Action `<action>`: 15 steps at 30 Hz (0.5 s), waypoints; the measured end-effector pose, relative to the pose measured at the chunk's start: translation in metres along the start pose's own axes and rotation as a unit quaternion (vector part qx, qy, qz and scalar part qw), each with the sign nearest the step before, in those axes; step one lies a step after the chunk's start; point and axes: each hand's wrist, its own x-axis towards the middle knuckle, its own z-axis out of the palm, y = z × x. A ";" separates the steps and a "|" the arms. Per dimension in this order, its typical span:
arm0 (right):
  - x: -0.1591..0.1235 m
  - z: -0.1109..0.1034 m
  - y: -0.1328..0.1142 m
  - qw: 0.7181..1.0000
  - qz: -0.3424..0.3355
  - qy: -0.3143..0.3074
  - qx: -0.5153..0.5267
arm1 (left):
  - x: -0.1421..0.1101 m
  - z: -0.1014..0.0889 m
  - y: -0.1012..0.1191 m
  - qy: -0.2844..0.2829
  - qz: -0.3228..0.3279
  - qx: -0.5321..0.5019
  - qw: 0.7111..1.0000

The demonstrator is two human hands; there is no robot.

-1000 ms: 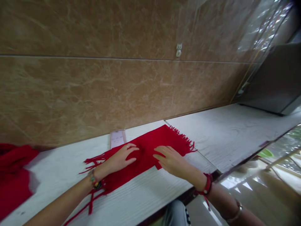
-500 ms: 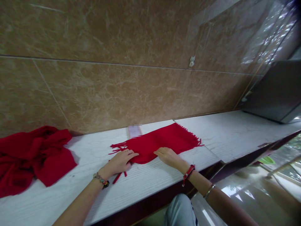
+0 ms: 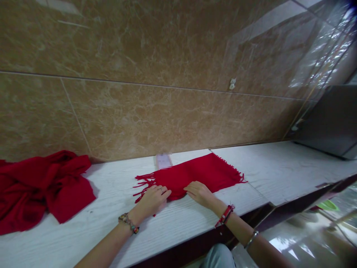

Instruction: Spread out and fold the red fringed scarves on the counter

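Observation:
A red fringed scarf lies folded in a long strip on the white countertop, with loose tassels at both ends. My left hand grips its near edge by the left fringe, thumb tucked below the fingers. Along the same edge, further right, my right hand pinches the cloth between thumb and fingertips. The fabric under both hands is partly hidden by them.
A crumpled heap of red cloth lies on the counter at left. Behind the scarf is a small pale packet against the tiled wall. A dark grey box-like appliance stands at far right.
My left hand has shifted slightly right along the near edge, and the loose tassels below it have been drawn in under the hand. The camera view has tilted a little.

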 end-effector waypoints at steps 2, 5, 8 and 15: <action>-0.001 0.001 0.000 1.000 0.013 0.002 0.015 | 0.001 -0.001 0.004 -0.004 0.002 -0.001 1.000; -0.002 0.002 0.000 1.000 0.014 -0.001 0.018 | 0.001 -0.002 0.007 -0.013 0.007 -0.001 1.000; -0.003 0.004 0.001 1.000 0.004 -0.006 0.025 | 0.000 0.000 0.007 0.003 -0.005 -0.012 1.000; -0.005 0.004 0.002 0.999 -0.020 -0.017 0.024 | 0.000 0.002 0.003 0.019 0.004 -0.004 1.000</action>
